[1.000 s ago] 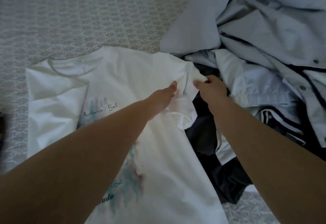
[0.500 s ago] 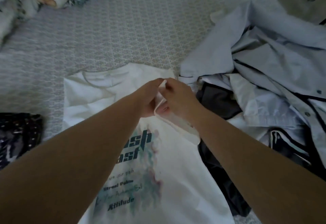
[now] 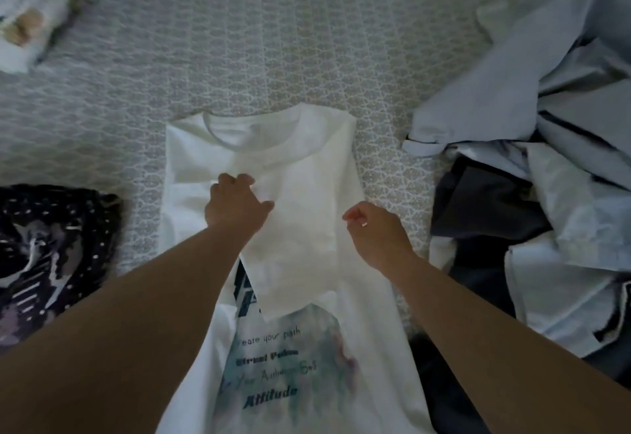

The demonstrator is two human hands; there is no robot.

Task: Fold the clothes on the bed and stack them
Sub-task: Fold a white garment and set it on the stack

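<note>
White T-shirt (image 3: 300,194): lies flat on the bed (image 3: 273,58), print side up, collar at the far end, hem running out of view toward the person. Both sides are turned in over the chest, narrowing the shirt to a strip; the right-hand flap covers the top of the printed lettering. This placement reads as the middle of a fold, with the lengthwise folds made and the crosswise ones not yet done.

Left hand (image 3: 235,205): rests on the turned-in flap at mid-chest, fingers curled at the flap's edge, apparently pinning or pinching the cloth so the fold keeps its line; whether cloth sits between the fingertips cannot be told.

Right hand (image 3: 375,228): hovers at the shirt's right edge, fingers loosely curled, nothing between them, clear of the cloth or barely touching it. The shirt lies just left of this hand and directly under the other.

Dark dotted garment (image 3: 51,246): on the bed to the left, near the shirt but apart from it.

Heap of pale blue and dark clothes (image 3: 546,160): to the right, unfolded, apart from the shirt; judged still to be done.

Patterned bedding (image 3: 27,7): far left corner, blurred.
</note>
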